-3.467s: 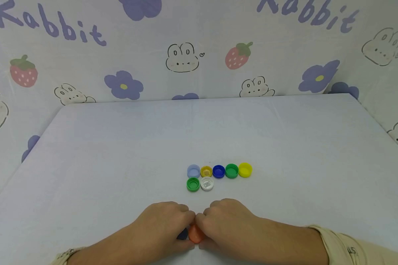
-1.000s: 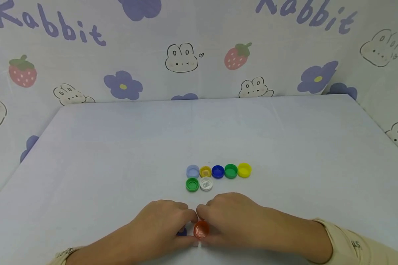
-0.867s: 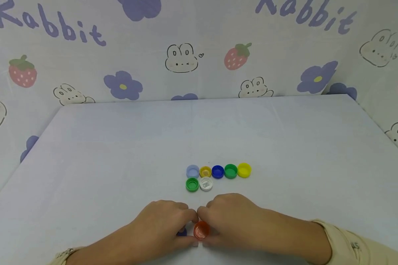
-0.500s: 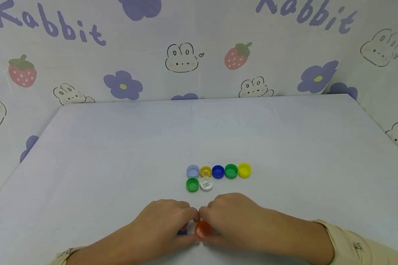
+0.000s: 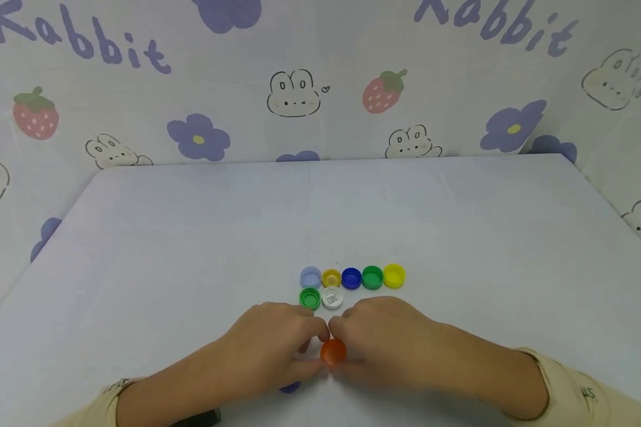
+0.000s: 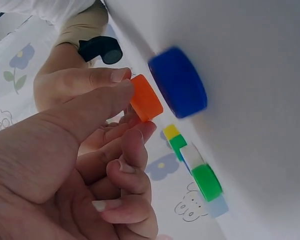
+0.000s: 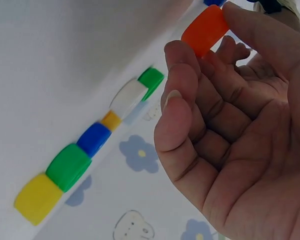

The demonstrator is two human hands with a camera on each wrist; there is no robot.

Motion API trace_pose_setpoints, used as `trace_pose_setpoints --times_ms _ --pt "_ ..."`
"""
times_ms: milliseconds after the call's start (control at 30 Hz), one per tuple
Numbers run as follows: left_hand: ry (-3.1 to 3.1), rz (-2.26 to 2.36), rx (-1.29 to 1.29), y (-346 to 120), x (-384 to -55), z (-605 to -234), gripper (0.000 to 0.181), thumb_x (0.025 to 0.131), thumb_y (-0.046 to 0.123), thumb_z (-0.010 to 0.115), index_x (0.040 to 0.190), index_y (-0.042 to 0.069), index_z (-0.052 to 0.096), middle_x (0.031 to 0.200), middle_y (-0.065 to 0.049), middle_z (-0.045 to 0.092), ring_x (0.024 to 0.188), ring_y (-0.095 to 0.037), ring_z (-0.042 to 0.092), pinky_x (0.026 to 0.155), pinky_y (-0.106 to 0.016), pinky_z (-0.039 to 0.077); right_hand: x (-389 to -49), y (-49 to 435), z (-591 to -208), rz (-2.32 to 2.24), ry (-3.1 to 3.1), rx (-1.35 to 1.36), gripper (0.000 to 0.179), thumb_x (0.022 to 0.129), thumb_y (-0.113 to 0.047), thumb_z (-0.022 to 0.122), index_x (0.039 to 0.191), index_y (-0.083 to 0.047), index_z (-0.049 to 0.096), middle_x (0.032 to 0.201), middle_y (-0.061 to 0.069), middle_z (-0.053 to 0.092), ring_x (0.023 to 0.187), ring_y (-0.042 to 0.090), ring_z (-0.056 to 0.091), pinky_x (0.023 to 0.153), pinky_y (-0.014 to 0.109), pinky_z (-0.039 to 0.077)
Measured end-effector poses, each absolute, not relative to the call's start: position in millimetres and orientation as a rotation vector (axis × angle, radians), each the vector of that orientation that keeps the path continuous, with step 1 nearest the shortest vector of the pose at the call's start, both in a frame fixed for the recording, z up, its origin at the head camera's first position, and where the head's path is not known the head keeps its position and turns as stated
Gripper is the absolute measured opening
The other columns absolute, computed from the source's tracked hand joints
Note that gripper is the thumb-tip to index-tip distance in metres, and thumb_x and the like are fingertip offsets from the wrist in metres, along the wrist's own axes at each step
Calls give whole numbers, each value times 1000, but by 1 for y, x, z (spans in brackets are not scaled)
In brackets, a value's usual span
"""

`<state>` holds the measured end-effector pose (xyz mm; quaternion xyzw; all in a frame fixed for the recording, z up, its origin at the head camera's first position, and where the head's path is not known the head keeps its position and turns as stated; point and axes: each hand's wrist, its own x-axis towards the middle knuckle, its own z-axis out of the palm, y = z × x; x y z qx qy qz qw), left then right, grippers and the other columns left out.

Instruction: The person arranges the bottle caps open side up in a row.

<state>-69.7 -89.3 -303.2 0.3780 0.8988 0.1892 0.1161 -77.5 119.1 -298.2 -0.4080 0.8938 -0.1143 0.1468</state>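
Observation:
Both hands meet around one orange bottle cap (image 5: pixel 333 352) in front of the two rows of caps. My left hand (image 5: pixel 274 341) pinches it from the left between thumb and index finger. On the other side, my right hand (image 5: pixel 392 341) pinches the same cap with its thumb and index finger (image 7: pixel 182 55). The orange cap (image 6: pixel 146 97) is held a little apart from the tabletop in the left wrist view. A dark blue cap (image 5: pixel 290 387) lies on the table below the left thumb, partly hidden by that hand.
Behind the hands stands a row of light blue (image 5: pixel 311 277), gold (image 5: pixel 331 278), dark blue (image 5: pixel 351 278), green (image 5: pixel 372 277) and yellow (image 5: pixel 394 276) caps. In front of it sit a green cap (image 5: pixel 309 298) and a white cap (image 5: pixel 332 298). A patterned cloth (image 5: pixel 320 77) hangs behind the table.
Both hands have carried the orange cap forward and slightly right, closer to the rows. The dark blue cap stays near the front edge, now behind the left hand. The rows are unchanged.

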Motion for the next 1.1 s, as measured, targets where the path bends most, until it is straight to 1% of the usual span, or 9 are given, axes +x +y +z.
trace_pose_setpoints --times_ms 100,233,367,567,700,800,933,1033,1100 --pt "2620 543 1090 -85 -77 -301 23 87 28 84 103 14 78 75 13 60 64 -2 50 57 -21 44 -82 122 -297 -348 2573 -1150 22 89 -30 80 86 -15 64 71 -13 56 62 5 48 59 24 42" --pt "2632 522 1105 -78 -86 -301 24 86 27 84 104 13 77 76 11 60 63 -4 50 57 -21 44 -87 126 -296 -349 2590 -1137 20 89 -27 81 90 -13 67 73 -10 60 64 4 52 61 22 45" --pt "2655 496 1128 -71 -96 -301 23 87 27 83 104 13 77 77 9 62 66 -6 52 58 -22 45 -94 130 -294 -323 2642 -1118 22 88 -28 82 89 -13 67 70 -10 58 64 6 51 61 23 44" --pt "2708 493 1176 -64 -112 -304 20 87 25 82 101 11 77 82 5 66 67 -8 55 59 -22 46 -102 135 -291 -305 2741 -1050 27 86 -29 84 81 -15 62 61 -9 46 59 9 42 56 25 37" --pt "2720 495 1161 -60 -118 -306 19 88 25 82 101 12 76 79 6 62 65 -8 53 57 -22 44 -107 136 -292 -330 2759 -1011 23 86 -25 84 82 -14 64 63 -9 49 58 8 44 57 25 39" --pt "2718 506 1159 -57 -122 -307 19 88 24 82 103 13 77 79 7 61 67 -8 53 59 -22 45 -109 139 -292 -362 2759 -988 18 86 -22 84 84 -16 67 66 -13 52 60 8 46 59 26 41" --pt "2708 516 1167 -53 -125 -307 18 88 22 81 104 13 77 81 7 63 67 -8 53 59 -22 45 -111 144 -294 -404 2764 -984 19 85 -21 84 83 -20 66 63 -14 49 58 6 42 57 25 39" --pt "2701 510 1174 -50 -127 -306 17 88 22 81 103 13 77 81 6 63 66 -9 52 58 -23 44 -113 147 -295 -414 2768 -982 21 85 -22 85 81 -20 65 60 -12 46 56 7 40 55 25 36" --pt "2698 507 1177 -49 -128 -307 17 89 22 81 102 13 76 81 5 64 67 -9 52 58 -23 44 -114 147 -296 -412 2771 -972 22 85 -24 85 80 -19 65 60 -12 47 56 7 40 55 26 36"
